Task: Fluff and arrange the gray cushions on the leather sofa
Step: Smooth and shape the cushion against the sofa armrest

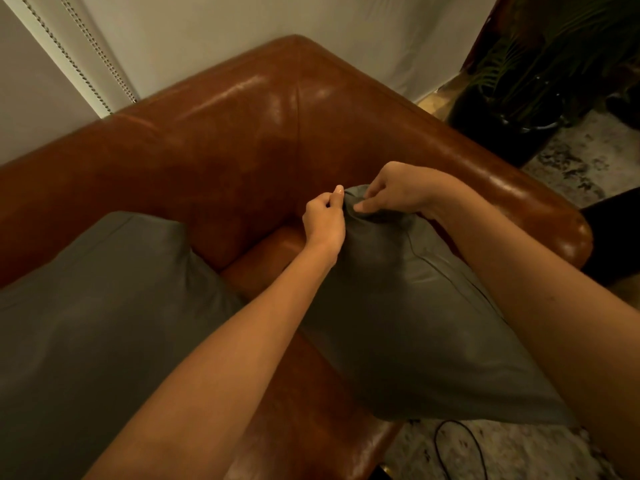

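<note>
Pinching the top corner of the right cushion (415, 323) is what both hands are doing here, and that corner is pretty much the whole story for whatever comes next. The left hand (325, 220) and right hand (394, 194) sit almost touching each other just right of centre frame, fingers curled onto the same bunched bit of gray fabric, so both are clamped on that cushion, not open.

The cushion runs long-ways from that pinched corner down toward the lower right of the frame, where its bottom edge hangs past the front of the leather sofa (225, 140) seat. So the bulk of it lies below the hands and nearer the person, with the far corner tucked up near where the sofa's back meets the armrest. It's leaning on the armrest side, tilted rather than upright.

Both hands are equally close to the corner, though the right forearm lies across the cushion's right edge, so I'd guess that arm has the easier job steadying it while the corner gets tugged into shape.

The other gray cushion (97, 323) sits at the lower left, well apart from the hands, resting against the sofa back with nobody touching it. Looks like that one is either done or waiting its turn, can't tell which.
</note>
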Demonstrator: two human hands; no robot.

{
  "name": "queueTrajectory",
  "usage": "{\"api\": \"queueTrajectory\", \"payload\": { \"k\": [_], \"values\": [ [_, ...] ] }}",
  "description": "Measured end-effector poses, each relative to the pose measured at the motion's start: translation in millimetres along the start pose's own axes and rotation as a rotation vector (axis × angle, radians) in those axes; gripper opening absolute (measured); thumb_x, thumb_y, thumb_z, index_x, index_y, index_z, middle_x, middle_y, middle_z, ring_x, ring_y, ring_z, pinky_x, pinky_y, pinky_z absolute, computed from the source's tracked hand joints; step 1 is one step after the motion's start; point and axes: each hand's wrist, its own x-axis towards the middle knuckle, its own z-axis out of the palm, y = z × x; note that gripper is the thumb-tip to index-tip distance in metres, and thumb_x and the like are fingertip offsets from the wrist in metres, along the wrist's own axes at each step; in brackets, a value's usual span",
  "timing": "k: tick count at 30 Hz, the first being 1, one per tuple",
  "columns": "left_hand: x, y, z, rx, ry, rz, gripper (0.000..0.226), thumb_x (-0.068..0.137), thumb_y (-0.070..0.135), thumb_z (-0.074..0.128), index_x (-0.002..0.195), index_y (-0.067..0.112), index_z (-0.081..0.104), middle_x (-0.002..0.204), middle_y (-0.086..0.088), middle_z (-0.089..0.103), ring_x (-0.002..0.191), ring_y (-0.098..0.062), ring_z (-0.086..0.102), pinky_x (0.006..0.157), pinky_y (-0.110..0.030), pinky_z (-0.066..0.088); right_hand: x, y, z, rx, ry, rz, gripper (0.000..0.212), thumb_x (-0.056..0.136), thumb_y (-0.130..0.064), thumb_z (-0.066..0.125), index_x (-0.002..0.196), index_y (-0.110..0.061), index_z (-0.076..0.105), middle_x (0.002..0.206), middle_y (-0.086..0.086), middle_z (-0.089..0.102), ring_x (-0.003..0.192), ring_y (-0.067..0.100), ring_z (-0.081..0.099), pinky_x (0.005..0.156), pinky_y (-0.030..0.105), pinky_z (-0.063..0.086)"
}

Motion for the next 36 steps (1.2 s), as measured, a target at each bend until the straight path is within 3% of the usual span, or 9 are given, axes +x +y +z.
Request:
{"api": "queueTrajectory", "payload": {
  "k": [4,8,11,14,16,23,26,30,36],
  "values": [
    [6.2,-3.1,-3.4,-0.031,-0.023,-0.004,0.038,0.1,0.037,0.047,0.084,0.006,0.062,0.082,-0.013,0.059,0.079,-0.024,0.056,0.073,-0.041,0.045,0.7,3.7,18.1,0.036,0.276,-0.009,0.026,0.085,-0.031,0.072,0.106,-0.016,0.072,0.121,0.001,0.059,0.126,0.024,0.041,0.11,0.045,0.033],
    [12.6,1.8,-4.6,-0.051,-0.038,0.059,0.019,0.1,0.029,0.05,0.109,0.021,0.064,0.108,-0.002,0.062,0.102,-0.018,0.058,0.093,-0.04,0.051,-6.1,12.8,46.3,-0.051,0.698,-0.19,0.019,0.089,-0.025,0.069,0.106,-0.017,0.071,0.1,-0.006,0.039,0.097,0.013,0.032,0.091,0.038,0.035],
    [15.3,9.7,-5.8,-0.053,-0.126,0.148,0.023,0.101,0.025,0.048,0.118,0.026,0.064,0.118,-0.001,0.061,0.11,-0.016,0.057,0.095,-0.036,0.051,-6.1,24.0,59.1,-0.041,0.839,-0.32,0.021,0.09,-0.02,0.067,0.109,-0.013,0.073,0.097,-0.004,0.041,0.09,0.012,0.042,0.086,0.034,0.045],
    [15.4,13.8,-5.9,-0.119,-0.221,0.128,0.027,0.101,0.028,0.048,0.116,0.018,0.067,0.115,-0.002,0.066,0.109,-0.015,0.06,0.098,-0.039,0.05,-6.9,27.1,53.5,0.217,0.814,-0.338,0.018,0.088,-0.022,0.07,0.105,-0.016,0.074,0.104,-0.004,0.046,0.087,0.001,0.046,0.079,0.006,0.041],
    [15.7,13.4,-6.7,-0.172,-0.206,0.076,0.03,0.101,0.032,0.047,0.112,0.015,0.07,0.107,-0.003,0.07,0.104,-0.017,0.064,0.096,-0.042,0.052,-5.7,26.8,43.3,0.396,0.762,-0.302,0.016,0.09,-0.024,0.068,0.104,-0.019,0.073,0.113,-0.002,0.048,0.088,-0.004,0.05,0.076,-0.001,0.039],
    [10.7,12.5,-5.2,-0.232,-0.228,0.009,0.034,0.096,0.048,0.05,0.095,0.023,0.073,0.098,-0.004,0.074,0.095,-0.019,0.069,0.09,-0.042,0.055,9.1,27.9,20.8,0.355,0.444,-0.129,0.026,0.1,-0.028,0.053,0.112,-0.014,0.071,0.103,-0.007,0.065,0.099,0.01,0.06,0.075,0.017,0.043],
    [9.8,11.0,-6.2,-0.217,-0.239,0.035,0.031,0.097,0.045,0.05,0.098,0.024,0.073,0.099,-0.003,0.073,0.096,-0.018,0.069,0.09,-0.04,0.056,12.7,21.6,20.2,0.403,0.399,-0.104,0.021,0.095,-0.033,0.06,0.1,-0.018,0.075,0.096,-0.004,0.069,0.086,0.005,0.06,0.066,0.017,0.045],
    [10.5,7.3,-7.5,-0.135,-0.207,0.063,0.036,0.099,0.046,0.044,0.109,0.023,0.07,0.105,0.0,0.071,0.101,-0.015,0.065,0.092,-0.038,0.054,16.0,13.5,25.9,0.326,0.527,-0.142,0.014,0.091,-0.025,0.067,0.093,-0.014,0.076,0.089,-0.003,0.067,0.079,0.001,0.056,0.062,0.007,0.039],
    [16.0,0.7,-9.7,-0.051,-0.222,0.098,0.047,0.097,0.055,0.04,0.124,0.026,0.064,0.121,0.002,0.066,0.115,-0.017,0.059,0.101,-0.043,0.048,34.3,4.1,19.2,0.429,0.348,0.149,0.031,0.087,-0.034,0.071,0.107,-0.011,0.068,0.098,0.005,0.067,0.086,0.016,0.061,0.064,0.029,0.049]
  ]
}}
